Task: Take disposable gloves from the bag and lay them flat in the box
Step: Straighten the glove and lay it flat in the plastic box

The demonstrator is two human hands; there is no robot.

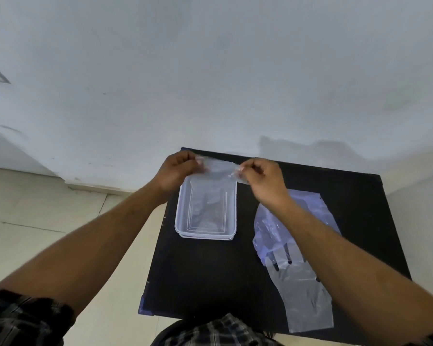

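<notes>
White wall (210, 71); tiled floor (35, 208)

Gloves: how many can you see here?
2 clearly. One glove is stretched between the left hand and right hand over the box. Another lies flat, sticking out of the bag. More may be hidden inside.

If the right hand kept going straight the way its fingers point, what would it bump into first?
Probably the left hand. The right hand points leftward along the stretched glove both hands pinch above the box, though depth is hard to judge.
</notes>
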